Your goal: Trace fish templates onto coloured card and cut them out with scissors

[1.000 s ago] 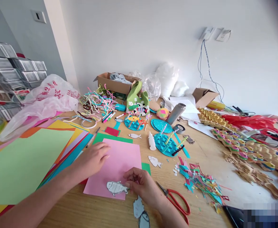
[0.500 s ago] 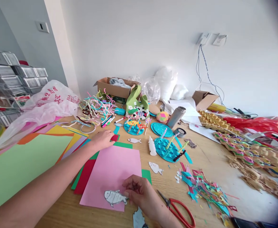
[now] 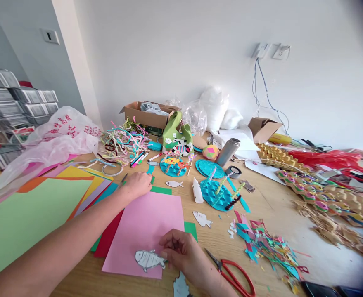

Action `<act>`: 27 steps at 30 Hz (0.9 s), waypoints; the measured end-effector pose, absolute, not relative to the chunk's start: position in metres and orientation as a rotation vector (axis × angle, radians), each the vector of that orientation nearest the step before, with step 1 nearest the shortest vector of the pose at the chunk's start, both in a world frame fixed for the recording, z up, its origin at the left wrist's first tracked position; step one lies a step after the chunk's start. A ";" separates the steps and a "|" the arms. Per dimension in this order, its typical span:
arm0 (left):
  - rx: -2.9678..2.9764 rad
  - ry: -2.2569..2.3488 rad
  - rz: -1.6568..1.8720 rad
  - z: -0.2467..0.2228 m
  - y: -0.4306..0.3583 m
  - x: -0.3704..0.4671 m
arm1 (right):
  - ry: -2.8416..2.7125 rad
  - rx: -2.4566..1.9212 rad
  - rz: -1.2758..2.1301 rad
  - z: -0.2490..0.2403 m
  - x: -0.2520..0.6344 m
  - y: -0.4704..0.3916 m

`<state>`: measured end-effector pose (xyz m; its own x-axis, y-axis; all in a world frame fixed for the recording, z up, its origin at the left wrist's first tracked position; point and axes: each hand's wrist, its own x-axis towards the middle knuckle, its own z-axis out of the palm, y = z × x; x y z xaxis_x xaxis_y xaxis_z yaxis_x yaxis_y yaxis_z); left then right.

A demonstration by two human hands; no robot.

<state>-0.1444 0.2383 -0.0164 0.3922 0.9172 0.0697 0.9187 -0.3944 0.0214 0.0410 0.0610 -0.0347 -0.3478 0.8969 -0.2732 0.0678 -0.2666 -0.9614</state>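
Paper fish cutout (image 3: 148, 260) is over the pink sheet (image 3: 156, 214), just left of the right hand (image 3: 184, 253), whose fingers pinch closed on its tail; its long axis runs mostly sideways, head leftward. Whether the left hand (image 3: 137, 184), fingers curled, grips anything, I cannot tell.

Tabletop (image 3: 271, 206), smooth wood with a faint sheen; pink sheet (image 3: 156, 222), lower centre, smooth matt paper; fish cut-out (image 3: 149, 260), lower centre, matt paper; scissors (image 3: 221, 264), lower right, dark metal blades and glossy red handles; flask (image 3: 228, 152), right of centre, smooth metal; green bag (image 3: 175, 139), centre, matt felt-like cloth; egg-carton strips (image 3: 278, 159), right, rough moulded pulp; white bag (image 3: 65, 130), left, thin crinkled translucent plastic
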 end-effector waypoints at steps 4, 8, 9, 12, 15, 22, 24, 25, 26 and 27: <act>-2.572 -1.788 -0.194 -0.013 0.246 -0.154 | -1.342 -1.214 1.682 -0.037 0.041 0.060; -2.553 -1.874 -0.285 -0.008 0.259 -0.170 | -1.339 -1.204 1.695 -0.038 0.041 0.061; -2.550 -1.898 -0.301 -0.007 0.262 -0.173 | -1.344 -1.202 1.694 -0.038 0.042 0.061; -2.547 -1.948 -0.343 -0.006 0.269 -0.180 | -1.351 -1.205 1.686 -0.039 0.042 0.062; -2.566 -1.937 -0.379 -0.008 0.268 -0.181 | -1.346 -1.208 1.682 -0.039 0.042 0.062; -2.672 -1.828 -0.409 -0.013 0.255 -0.174 | -1.416 -1.237 1.632 -0.033 0.044 0.063; -2.696 -1.817 -0.421 -0.011 0.254 -0.175 | -1.441 -1.243 1.621 -0.032 0.044 0.062; -2.710 -1.809 -0.428 -0.009 0.253 -0.176 | -1.449 -1.245 1.622 -0.032 0.044 0.062; -2.719 -1.801 -0.438 -0.005 0.252 -0.177 | -1.455 -1.245 1.621 -0.033 0.044 0.062; -2.724 -1.796 -0.452 -0.001 0.249 -0.178 | -1.460 -1.247 1.618 -0.033 0.044 0.062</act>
